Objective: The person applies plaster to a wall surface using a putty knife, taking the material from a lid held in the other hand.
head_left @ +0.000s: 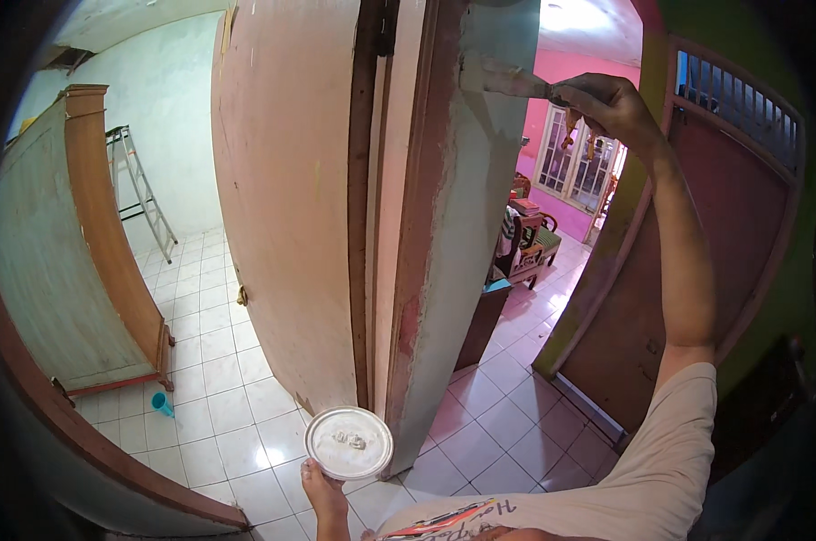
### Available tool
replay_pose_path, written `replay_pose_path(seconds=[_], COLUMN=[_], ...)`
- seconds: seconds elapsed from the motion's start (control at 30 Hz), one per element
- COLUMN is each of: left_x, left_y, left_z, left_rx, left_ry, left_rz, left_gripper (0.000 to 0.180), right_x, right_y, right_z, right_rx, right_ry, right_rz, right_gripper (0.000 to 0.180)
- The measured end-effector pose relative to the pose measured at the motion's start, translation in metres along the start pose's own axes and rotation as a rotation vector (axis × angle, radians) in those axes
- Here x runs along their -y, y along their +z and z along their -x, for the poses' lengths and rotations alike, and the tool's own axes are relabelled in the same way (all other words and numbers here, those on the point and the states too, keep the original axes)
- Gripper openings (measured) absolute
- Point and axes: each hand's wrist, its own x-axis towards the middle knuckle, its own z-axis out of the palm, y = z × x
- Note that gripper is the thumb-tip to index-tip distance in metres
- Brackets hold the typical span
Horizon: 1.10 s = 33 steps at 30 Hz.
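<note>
My right hand (614, 108) is raised at the upper right, fingers closed round the handle of a putty knife (512, 83). The knife's wide blade lies against the narrow pale wall (480, 194) beside the door frame. Low in the middle, my left hand (325, 494) grips the edge of a round white lid (334, 462). A few small lumps of whitish putty (349, 440) sit on its top. Along the wall's left edge, the surface looks rough and patched where it meets the pink frame.
A pale pink door (286, 180) stands ajar to the left. Beyond it are a wooden wardrobe (110, 216), a stepladder (142, 194) and a blue cup (162, 403) on the tiled floor. To the right, chairs (539, 239) stand in a pink room, near a closed brown door (642, 261).
</note>
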Motion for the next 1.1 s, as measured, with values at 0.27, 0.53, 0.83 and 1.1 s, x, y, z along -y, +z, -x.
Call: replay_pose_path(seconds=[0.27,0.53,0.83,1.1], left_x=[0.004,0.002,0.006,0.009], left_y=[-0.010,-0.004,-0.009,-0.012], left_z=[-0.005,-0.001,-0.002,-0.006], left_rx=[-0.007,-0.023,0.013,0.032], left_ry=[-0.013,-0.026,-0.026,-0.008], left_rz=[-0.026,-0.015,-0.038,-0.021], left_gripper=[0.027,0.027,0.029,0.030], right_x=[0.012,0.010,0.015,0.003], right_y=[0.002,-0.009,-0.019,-0.034], right_z=[-0.001,-0.012,-0.019,-0.031], right_rx=[0.041,0.000,-0.040,-0.104], right_ry=[0.040,-0.028,-0.049,-0.101], right_rz=[-0.020,0.001,0.019,0.030], right_gripper=[0.027,0.027,0.027,0.026])
